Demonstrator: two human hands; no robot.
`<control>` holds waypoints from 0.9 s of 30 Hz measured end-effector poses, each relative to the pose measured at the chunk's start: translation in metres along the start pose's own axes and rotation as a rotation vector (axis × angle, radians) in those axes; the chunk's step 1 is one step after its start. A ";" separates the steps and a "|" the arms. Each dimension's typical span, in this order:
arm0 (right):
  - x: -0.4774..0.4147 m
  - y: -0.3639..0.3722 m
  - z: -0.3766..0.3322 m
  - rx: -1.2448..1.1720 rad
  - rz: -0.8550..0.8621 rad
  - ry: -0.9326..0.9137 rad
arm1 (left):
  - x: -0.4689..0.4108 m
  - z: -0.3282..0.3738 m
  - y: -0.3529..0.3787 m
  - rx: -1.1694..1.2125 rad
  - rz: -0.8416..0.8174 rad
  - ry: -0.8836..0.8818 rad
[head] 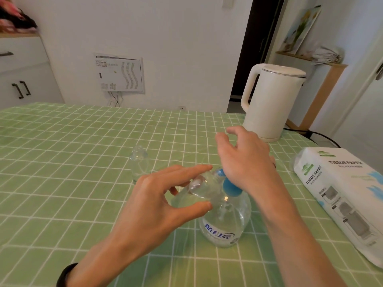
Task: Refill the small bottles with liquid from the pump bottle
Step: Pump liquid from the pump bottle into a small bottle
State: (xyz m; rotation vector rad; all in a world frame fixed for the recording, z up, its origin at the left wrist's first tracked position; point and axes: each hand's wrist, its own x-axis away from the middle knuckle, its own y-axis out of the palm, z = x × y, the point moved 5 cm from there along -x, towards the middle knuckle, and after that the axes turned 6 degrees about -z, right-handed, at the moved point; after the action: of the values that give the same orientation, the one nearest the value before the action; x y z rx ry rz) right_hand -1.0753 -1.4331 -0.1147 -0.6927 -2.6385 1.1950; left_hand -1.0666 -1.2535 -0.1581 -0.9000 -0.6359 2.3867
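Note:
A clear pump bottle [224, 222] with a blue pump head [229, 186] and a blue-lettered label stands on the green checked tablecloth [83, 154]. My left hand [157, 201] holds a small clear bottle [204, 186] tilted on its side, its mouth at the pump spout, pinched between thumb and fingers. The heel of my right hand [244, 160] rests on the pump head, its fingers spread and raised. A second small clear bottle [139, 164] stands upright on the cloth, behind and left of my hands.
A white electric kettle [271, 102] stands at the back right, its black cord trailing off the table edge. A pack of tissue paper [342, 195] lies along the right edge. White cabinets are at the far left beyond the table.

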 end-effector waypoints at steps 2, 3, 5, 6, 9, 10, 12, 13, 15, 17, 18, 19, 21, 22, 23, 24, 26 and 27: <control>-0.004 0.003 0.003 -0.036 -0.045 0.021 | -0.001 -0.002 0.000 -0.002 -0.001 -0.002; -0.005 0.005 0.005 -0.055 -0.070 0.025 | -0.001 -0.002 0.001 -0.004 0.000 -0.002; -0.004 0.008 0.006 -0.074 -0.110 0.032 | 0.000 -0.003 0.001 -0.002 0.001 -0.005; -0.003 0.010 0.007 -0.079 -0.122 0.038 | 0.000 -0.003 0.001 0.003 -0.004 -0.010; -0.001 0.009 0.008 -0.108 -0.116 0.035 | 0.001 -0.001 0.002 0.005 -0.007 -0.014; -0.001 0.008 0.007 -0.118 -0.107 0.033 | 0.001 -0.001 0.002 0.006 -0.005 -0.014; 0.000 0.006 0.006 -0.130 -0.081 0.019 | 0.001 -0.001 0.001 0.012 0.005 -0.016; 0.000 0.005 0.005 -0.127 -0.068 0.007 | 0.001 -0.001 0.000 0.012 0.010 -0.014; 0.001 0.004 0.004 -0.113 -0.055 -0.009 | 0.001 -0.001 0.000 0.010 0.011 -0.011; -0.001 0.004 0.004 -0.113 -0.061 -0.004 | 0.001 -0.001 0.000 0.013 0.011 -0.014; -0.002 0.005 0.005 -0.121 -0.070 0.005 | 0.000 -0.001 0.000 0.015 0.011 -0.014; -0.003 0.006 0.006 -0.128 -0.082 0.017 | 0.000 -0.002 0.000 0.015 0.010 -0.014; -0.004 0.010 0.008 -0.129 -0.120 0.046 | -0.001 -0.003 0.000 0.007 0.002 -0.018; -0.004 0.012 0.009 -0.124 -0.140 0.055 | -0.001 -0.003 0.000 0.008 -0.004 -0.023; -0.004 0.013 0.010 -0.118 -0.151 0.057 | -0.001 -0.003 0.001 0.011 -0.008 -0.027; -0.004 0.013 0.011 -0.115 -0.150 0.056 | 0.000 -0.003 0.001 0.014 -0.008 -0.029; -0.004 0.012 0.010 -0.121 -0.131 0.051 | 0.000 -0.003 0.001 0.012 -0.006 -0.031; -0.004 0.011 0.010 -0.126 -0.119 0.047 | 0.000 -0.003 0.001 0.011 -0.004 -0.030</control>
State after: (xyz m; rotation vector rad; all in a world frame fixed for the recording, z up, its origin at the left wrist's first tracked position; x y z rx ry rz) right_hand -1.0706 -1.4352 -0.1296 -0.5661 -2.6913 0.9767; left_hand -1.0647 -1.2537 -0.1602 -0.8588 -0.6343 2.4023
